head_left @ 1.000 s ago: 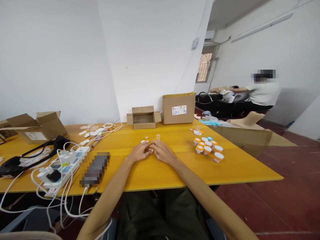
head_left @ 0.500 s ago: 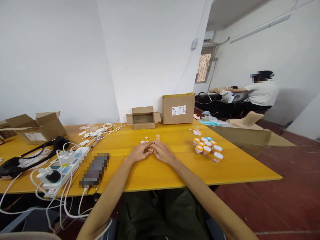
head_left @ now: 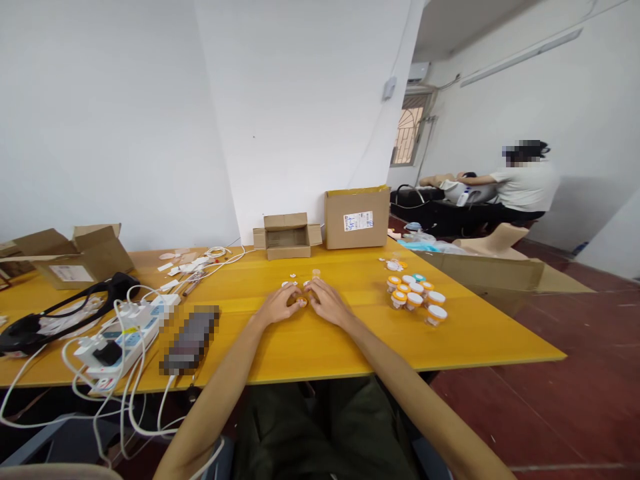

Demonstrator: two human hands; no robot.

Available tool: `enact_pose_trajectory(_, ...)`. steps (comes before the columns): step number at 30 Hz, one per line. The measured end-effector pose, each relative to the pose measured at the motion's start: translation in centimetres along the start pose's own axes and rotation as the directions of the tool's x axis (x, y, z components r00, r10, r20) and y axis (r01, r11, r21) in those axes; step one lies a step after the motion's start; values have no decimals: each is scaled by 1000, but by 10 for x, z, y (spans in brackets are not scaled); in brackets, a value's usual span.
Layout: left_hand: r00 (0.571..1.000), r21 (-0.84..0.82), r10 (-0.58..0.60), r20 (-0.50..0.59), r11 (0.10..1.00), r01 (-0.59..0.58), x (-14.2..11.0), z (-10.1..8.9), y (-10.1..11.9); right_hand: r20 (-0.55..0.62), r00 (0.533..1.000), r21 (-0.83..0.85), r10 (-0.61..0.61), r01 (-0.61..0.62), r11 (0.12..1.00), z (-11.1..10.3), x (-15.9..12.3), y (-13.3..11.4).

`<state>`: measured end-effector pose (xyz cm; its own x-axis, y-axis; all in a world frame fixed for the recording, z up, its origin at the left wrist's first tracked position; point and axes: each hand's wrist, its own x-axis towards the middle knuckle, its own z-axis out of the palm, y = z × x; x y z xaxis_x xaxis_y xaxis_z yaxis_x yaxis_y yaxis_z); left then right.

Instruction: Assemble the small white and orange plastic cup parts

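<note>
My left hand (head_left: 277, 306) rests on the table with fingers curled and thumb against a small orange-and-white lid (head_left: 302, 302). Facing it, my right hand (head_left: 328, 303) is bent inward, its fingertips closed at a small white piece (head_left: 306, 285) whose kind is too small to tell. Just beyond the right fingers stands a small clear cup (head_left: 316, 274). Past the left fingers lie more small white pieces (head_left: 293, 275). To the right stands a cluster of several clear jars with orange, white and teal lids (head_left: 414, 288).
Behind the hands are an open small carton (head_left: 288, 238) and a closed cardboard box (head_left: 356, 219). On the left lie a phone (head_left: 191, 339), a power strip (head_left: 135, 340) with tangled cables, and black headgear (head_left: 25, 333). A person (head_left: 525, 183) sits at the far right.
My right fingertips have drawn slightly away from my left hand, opening a small gap above the orange-and-white lid. The left hand has barely moved.
</note>
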<state>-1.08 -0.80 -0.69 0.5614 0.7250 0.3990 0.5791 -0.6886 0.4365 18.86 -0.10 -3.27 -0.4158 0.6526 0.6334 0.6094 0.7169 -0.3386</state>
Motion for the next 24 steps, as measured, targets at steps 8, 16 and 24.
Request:
enact_pose_trajectory(8,997,-124,-39,-72,992,29,5,0,7,115,990,165,81,-100,981,-2,0,-3)
enact_pose_trajectory(16,998,-144,-42,-51,989,34,7,3,4,142,990,192,27,-54,980,1,0,-5)
enact_pose_trajectory(24,999,-140,-28,-30,990,24,7,6,-1,141,990,228,20,-52,972,-1,1,-7)
